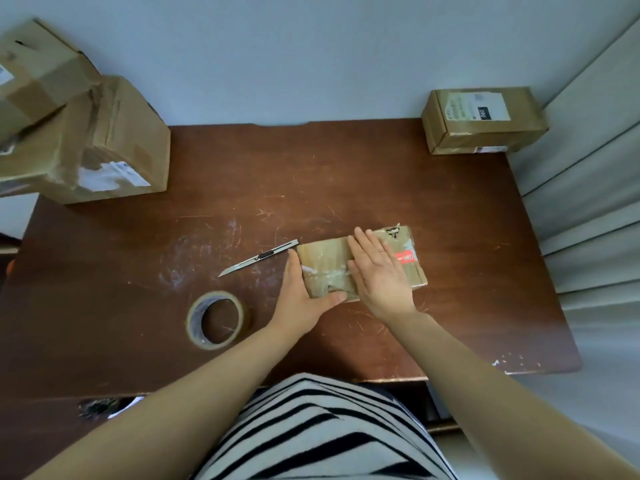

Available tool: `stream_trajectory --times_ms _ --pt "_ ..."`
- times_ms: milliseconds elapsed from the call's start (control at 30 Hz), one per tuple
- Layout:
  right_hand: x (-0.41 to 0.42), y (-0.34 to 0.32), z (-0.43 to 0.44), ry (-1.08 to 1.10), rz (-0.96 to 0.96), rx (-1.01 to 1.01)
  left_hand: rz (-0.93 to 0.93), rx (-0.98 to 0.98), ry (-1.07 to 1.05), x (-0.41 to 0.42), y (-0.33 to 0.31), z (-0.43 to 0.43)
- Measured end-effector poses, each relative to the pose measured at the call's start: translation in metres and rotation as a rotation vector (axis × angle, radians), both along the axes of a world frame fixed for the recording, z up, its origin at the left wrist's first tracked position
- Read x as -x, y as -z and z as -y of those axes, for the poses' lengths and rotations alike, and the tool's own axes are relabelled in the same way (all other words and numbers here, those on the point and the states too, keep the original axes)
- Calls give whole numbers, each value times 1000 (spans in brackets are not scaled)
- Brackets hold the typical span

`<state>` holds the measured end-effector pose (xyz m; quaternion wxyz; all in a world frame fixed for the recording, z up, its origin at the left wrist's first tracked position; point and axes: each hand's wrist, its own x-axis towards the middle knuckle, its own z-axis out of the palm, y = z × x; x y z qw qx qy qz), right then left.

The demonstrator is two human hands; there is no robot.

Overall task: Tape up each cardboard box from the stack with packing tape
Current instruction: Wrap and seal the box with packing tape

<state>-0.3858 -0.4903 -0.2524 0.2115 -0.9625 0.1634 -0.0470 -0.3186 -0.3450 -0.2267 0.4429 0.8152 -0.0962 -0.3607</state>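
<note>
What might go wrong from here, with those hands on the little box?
The utility knife lies close beside the left hand, which braces the small box. Its blade seems to be out, so a slip could mean a cut. The stack of boxes at the far left sits crooked and might topple.

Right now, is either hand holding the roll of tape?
No, the tape roll lies untouched on the table, while the left hand and right hand touch the small box.

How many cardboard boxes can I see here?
4: a middle box, a right box, and two stacked left, top box on bottom box. More may hide beyond the left edge.
</note>
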Motion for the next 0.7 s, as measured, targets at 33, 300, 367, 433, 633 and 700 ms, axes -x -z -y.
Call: stream_trajectory --times_ms 33,300,367,433,633,700 --pt "-1 3 0 -3 -26 30 -8 16 -12 0 1 1" --pt "-1 5 -2 -4 -90 145 -176 91 -158 -1 11 7" --pt "0 4 -3 -15 -112 137 -192 93 -178 -2 14 8" --pt "0 3 -3 -14 -123 131 -201 95 -186 -3 19 7" --pt "-1 1 -4 -17 -176 142 -214 120 -187 -3 23 6" --pt "-1 -1 -4 -18 -190 142 -223 133 -193 -3 24 6"
